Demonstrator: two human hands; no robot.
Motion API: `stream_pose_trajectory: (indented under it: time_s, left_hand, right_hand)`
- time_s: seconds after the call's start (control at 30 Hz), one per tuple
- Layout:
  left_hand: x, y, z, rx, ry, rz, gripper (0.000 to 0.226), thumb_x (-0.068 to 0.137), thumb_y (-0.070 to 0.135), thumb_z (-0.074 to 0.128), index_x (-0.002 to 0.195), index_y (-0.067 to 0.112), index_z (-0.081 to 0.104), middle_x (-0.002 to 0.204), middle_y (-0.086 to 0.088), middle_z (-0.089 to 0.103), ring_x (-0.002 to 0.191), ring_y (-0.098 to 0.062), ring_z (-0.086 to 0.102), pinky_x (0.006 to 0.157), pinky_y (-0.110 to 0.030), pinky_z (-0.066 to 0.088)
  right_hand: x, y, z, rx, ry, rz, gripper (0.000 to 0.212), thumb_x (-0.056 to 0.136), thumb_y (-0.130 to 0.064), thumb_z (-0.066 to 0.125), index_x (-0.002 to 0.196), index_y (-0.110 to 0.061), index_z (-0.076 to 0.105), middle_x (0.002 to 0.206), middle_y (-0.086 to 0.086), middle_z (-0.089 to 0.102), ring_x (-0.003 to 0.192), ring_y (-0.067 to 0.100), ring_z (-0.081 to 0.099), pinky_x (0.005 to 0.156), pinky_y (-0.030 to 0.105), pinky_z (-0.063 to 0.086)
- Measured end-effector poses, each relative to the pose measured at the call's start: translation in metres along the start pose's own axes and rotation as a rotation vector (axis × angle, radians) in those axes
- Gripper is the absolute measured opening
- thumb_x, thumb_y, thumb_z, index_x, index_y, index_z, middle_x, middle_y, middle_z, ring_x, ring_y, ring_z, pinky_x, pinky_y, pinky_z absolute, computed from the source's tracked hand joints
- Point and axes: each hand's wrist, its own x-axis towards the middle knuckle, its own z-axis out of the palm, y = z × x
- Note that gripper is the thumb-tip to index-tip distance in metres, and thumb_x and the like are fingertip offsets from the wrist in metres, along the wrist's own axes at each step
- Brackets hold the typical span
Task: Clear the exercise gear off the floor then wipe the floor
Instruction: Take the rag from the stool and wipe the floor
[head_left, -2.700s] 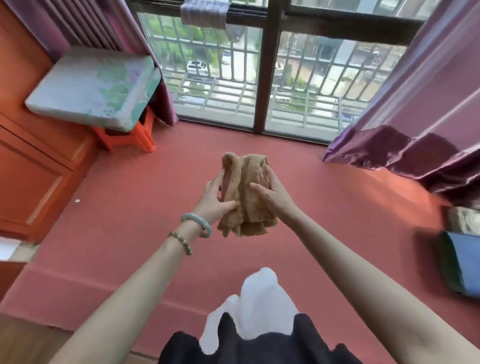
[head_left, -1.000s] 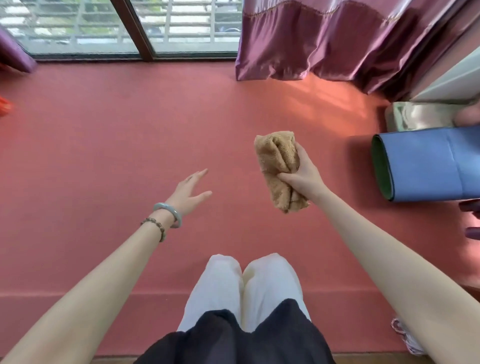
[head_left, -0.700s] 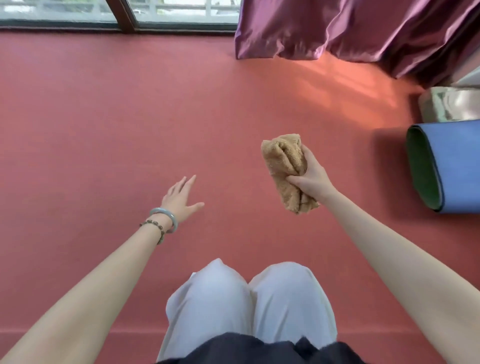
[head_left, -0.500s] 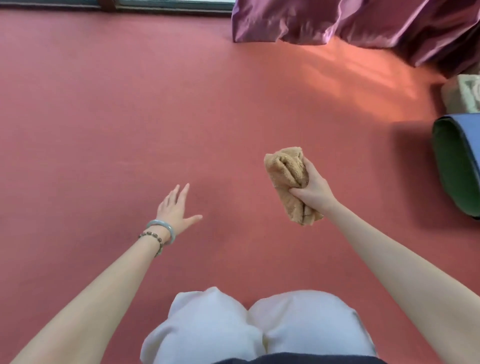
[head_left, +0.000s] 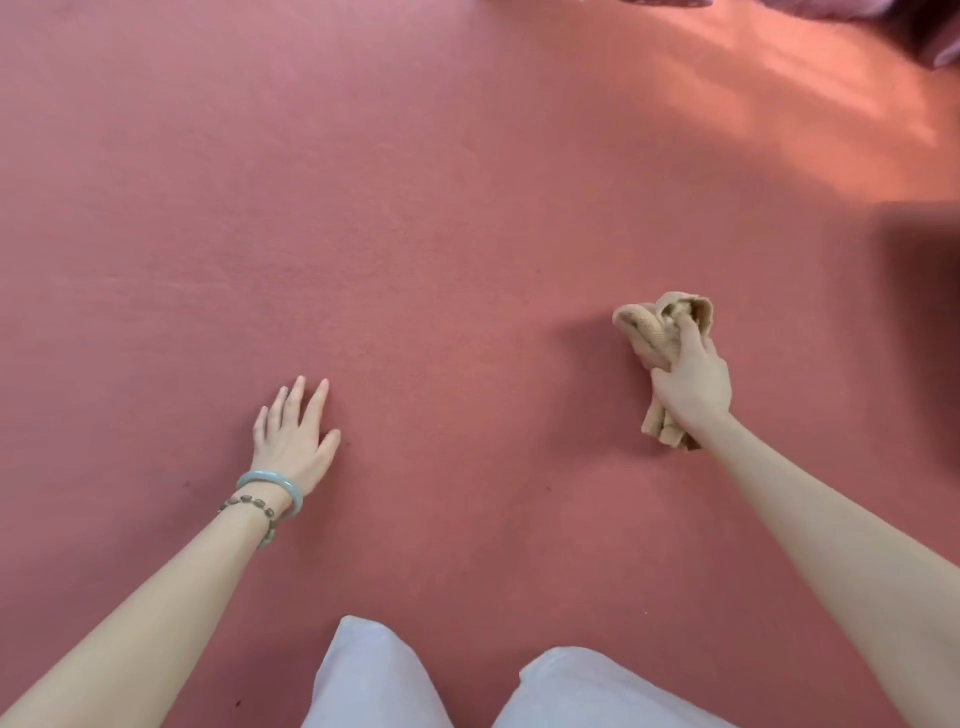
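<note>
The red floor (head_left: 415, 208) fills the view. Knees in pale trousers (head_left: 374, 675) are bent low, likely to bring the person down to wiping height. The left hand (head_left: 291, 436) lies flat with straight, spread fingers, seemingly as a prop. The right hand (head_left: 693, 387) clenches a tan cloth (head_left: 654, 327) at the right, bunched into a roll for a firm pad. Its long axis points away from the person, tilted slightly left. Whether it touches the floor is unclear.
</note>
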Motion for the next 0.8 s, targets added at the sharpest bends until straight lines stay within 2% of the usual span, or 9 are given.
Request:
stream_pose_trajectory:
  time_s: [0.07, 0.17, 0.33, 0.4, 0.47, 0.53, 0.6, 0.7, 0.8]
  left_hand:
    - [0.000, -0.001, 0.005, -0.004, 0.013, 0.004, 0.066, 0.093, 0.032, 0.045, 0.150, 0.029, 0.012, 0.159, -0.003, 0.004, 0.146, -0.022, 0.000, 0.116, -0.039, -0.002]
    - [0.000, -0.002, 0.007, -0.010, 0.021, 0.010, 0.067, 0.093, 0.033, 0.046, 0.150, 0.028, 0.011, 0.159, -0.003, 0.003, 0.146, -0.022, -0.001, 0.116, -0.038, -0.003]
    - [-0.001, -0.009, 0.009, 0.025, 0.008, 0.039, 0.065, 0.094, 0.041, 0.038, 0.150, 0.029, 0.009, 0.159, -0.002, 0.002, 0.146, -0.021, -0.001, 0.115, -0.037, -0.004]
    - [-0.001, -0.013, 0.007, 0.022, 0.000, 0.057, 0.064, 0.093, 0.042, 0.034, 0.150, 0.028, 0.009, 0.159, -0.001, 0.002, 0.146, -0.020, 0.000, 0.115, -0.037, -0.003]
    - [-0.002, -0.016, 0.006, 0.011, -0.002, 0.071, 0.063, 0.096, 0.035, 0.042, 0.150, 0.027, 0.010, 0.159, 0.000, 0.004, 0.146, -0.018, 0.002, 0.115, -0.036, -0.002]
    - [-0.002, -0.019, 0.004, -0.004, 0.009, 0.083, 0.065, 0.096, 0.033, 0.045, 0.150, 0.026, 0.011, 0.159, 0.002, 0.005, 0.146, -0.016, 0.003, 0.115, -0.035, -0.001]
    - [-0.002, -0.020, 0.003, -0.005, 0.004, 0.094, 0.065, 0.096, 0.035, 0.043, 0.150, 0.027, 0.009, 0.158, 0.005, 0.002, 0.146, -0.014, 0.000, 0.115, -0.034, -0.002]
    - [-0.002, -0.019, 0.005, -0.009, -0.005, 0.087, 0.065, 0.096, 0.036, 0.043, 0.150, 0.028, 0.007, 0.158, 0.005, 0.001, 0.146, -0.014, -0.002, 0.115, -0.033, -0.003]
    - [-0.002, -0.016, 0.006, -0.025, 0.000, 0.073, 0.065, 0.096, 0.034, 0.043, 0.150, 0.029, 0.006, 0.158, 0.006, -0.001, 0.146, -0.013, -0.004, 0.116, -0.033, -0.005]
  right_hand:
    - [-0.020, -0.023, 0.023, -0.037, -0.004, -0.136, 0.072, 0.077, -0.006, 0.048, 0.143, -0.027, 0.027, 0.137, 0.012, 0.042, 0.108, 0.043, 0.048, 0.095, 0.045, 0.039]
    - [-0.056, -0.060, 0.052, -0.061, -0.126, -0.298, 0.073, 0.076, -0.005, 0.050, 0.143, -0.025, 0.028, 0.139, 0.011, 0.041, 0.104, 0.040, 0.049, 0.091, 0.042, 0.040]
    - [-0.132, -0.108, 0.106, -0.048, -0.526, -0.791, 0.084, 0.071, -0.009, 0.050, 0.143, -0.035, 0.017, 0.147, 0.005, 0.029, 0.108, 0.038, 0.050, 0.091, 0.043, 0.044]
    - [-0.148, -0.118, 0.111, -0.085, -0.662, -0.905, 0.077, 0.077, -0.010, 0.050, 0.144, -0.033, 0.019, 0.142, 0.004, 0.034, 0.104, 0.034, 0.047, 0.088, 0.042, 0.043]
    - [-0.136, -0.123, 0.105, -0.060, -0.690, -0.943, 0.073, 0.078, -0.012, 0.049, 0.145, -0.029, 0.025, 0.131, 0.007, 0.045, 0.101, 0.032, 0.047, 0.089, 0.041, 0.040]
    - [-0.099, -0.126, 0.092, 0.040, -0.634, -0.876, 0.074, 0.069, -0.013, 0.048, 0.142, -0.020, 0.036, 0.121, 0.013, 0.056, 0.106, 0.033, 0.052, 0.093, 0.036, 0.038]
    - [-0.046, -0.121, 0.074, 0.140, -0.510, -0.678, 0.074, 0.066, -0.010, 0.048, 0.140, -0.011, 0.040, 0.127, 0.016, 0.056, 0.117, 0.031, 0.052, 0.099, 0.032, 0.036]
    - [0.030, -0.106, 0.042, 0.195, -0.241, -0.398, 0.075, 0.067, -0.009, 0.050, 0.141, -0.013, 0.038, 0.136, 0.013, 0.052, 0.126, 0.029, 0.048, 0.104, 0.030, 0.035]
    - [0.089, -0.077, 0.012, 0.140, -0.013, -0.174, 0.068, 0.074, -0.003, 0.051, 0.139, -0.016, 0.036, 0.130, 0.017, 0.054, 0.121, 0.035, 0.049, 0.099, 0.037, 0.039]
